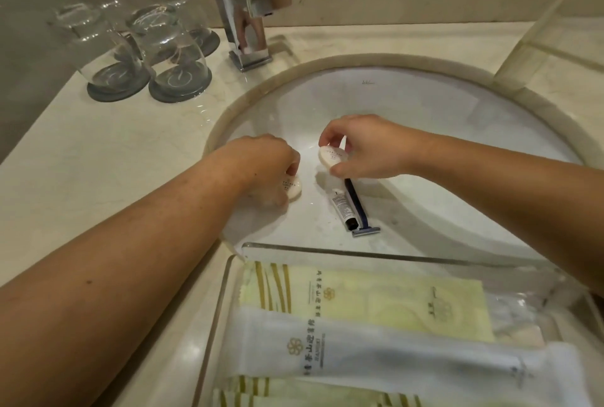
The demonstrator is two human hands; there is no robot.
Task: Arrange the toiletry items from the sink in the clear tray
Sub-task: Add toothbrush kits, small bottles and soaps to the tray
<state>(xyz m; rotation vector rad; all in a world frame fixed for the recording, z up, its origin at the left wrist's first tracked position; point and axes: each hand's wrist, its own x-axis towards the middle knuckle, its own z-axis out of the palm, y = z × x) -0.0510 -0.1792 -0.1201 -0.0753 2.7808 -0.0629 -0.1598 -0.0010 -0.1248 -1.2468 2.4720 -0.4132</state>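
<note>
I judge the job roughly half done: the clear tray (225, 302) at the counter's (108, 178) near edge already holds several flat sachets, a pale yellow sachet (376, 302) toward its far wall and a white sachet (408, 364) in front of it, with more yellow ones at the near edge.

Four items are still in the sink (425, 106). Working from the left, my left hand (261, 161) is curled down over a round wrapped soap (292, 188) on the basin floor, fingers narrowed around its far side; I cannot tell whether it is lifted yet. Just right of it, my right hand (359, 148) pinches a second round soap (332, 157) between thumb and fingers, held tilted above the basin. Below that hand lie a small tube (343, 209) and a dark-handled razor (359, 207), side by side and touching, near the sink's near rim, untouched and just beyond the tray's far wall.
</note>
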